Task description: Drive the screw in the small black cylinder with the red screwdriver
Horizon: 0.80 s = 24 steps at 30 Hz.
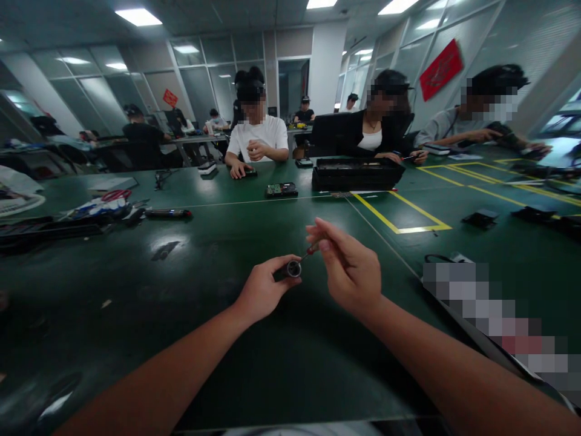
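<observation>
Just above the green table [218, 254], my left hand [263, 286] grips a dark cylinder [282, 272] between thumb and fingers. Its round open end, with a metal-looking rim, faces me. A small screwdriver [312, 249] with a reddish handle is pinched in my right hand [351, 266], to the right of the cylinder. The screwdriver's thin shaft slants down to the left, its tip close to the cylinder's rim. Whether the tip touches the rim I cannot tell. What is inside the cylinder is too dark to make out.
A circuit-board device [281, 189] and a long black housing [358, 174] lie ahead. A dark pen-shaped tool [169, 213] and several tools lie left. Yellow tape [424, 230] marks the table at right, near a partly blurred sheet [490, 321]. Several people [256, 136] sit opposite.
</observation>
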{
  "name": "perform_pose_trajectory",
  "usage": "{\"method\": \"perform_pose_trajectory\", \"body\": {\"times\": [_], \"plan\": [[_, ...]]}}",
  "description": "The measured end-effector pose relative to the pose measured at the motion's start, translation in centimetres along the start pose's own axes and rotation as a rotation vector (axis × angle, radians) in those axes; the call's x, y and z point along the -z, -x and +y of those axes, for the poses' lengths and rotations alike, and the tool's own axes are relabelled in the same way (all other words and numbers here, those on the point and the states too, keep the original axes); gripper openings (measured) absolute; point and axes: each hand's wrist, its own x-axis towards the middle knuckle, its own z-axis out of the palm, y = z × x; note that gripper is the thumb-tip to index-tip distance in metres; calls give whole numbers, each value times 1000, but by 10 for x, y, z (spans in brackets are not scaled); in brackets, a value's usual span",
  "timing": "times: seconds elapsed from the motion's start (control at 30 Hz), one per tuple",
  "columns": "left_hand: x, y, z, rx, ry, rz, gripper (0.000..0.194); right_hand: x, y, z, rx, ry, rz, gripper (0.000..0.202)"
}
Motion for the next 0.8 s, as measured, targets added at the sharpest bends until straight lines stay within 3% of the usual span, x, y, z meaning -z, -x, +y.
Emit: {"method": "perform_pose_trajectory", "body": {"times": [0.17,0.37,0.6,0.8], "plan": [[0,0,-5,-34,1,-4,40,2,-3,-2,10,72,78,24],[1,0,-4,-35,-26,-5,39,1,-2,-1,-36,32,37,42],[2,-1,-2,-27,-28,5,39,1,-5,1,-48,94,92,19],[5,-1,1,-6,-47,29,39,-4,-2,7,-189,-128,86,31]]}}
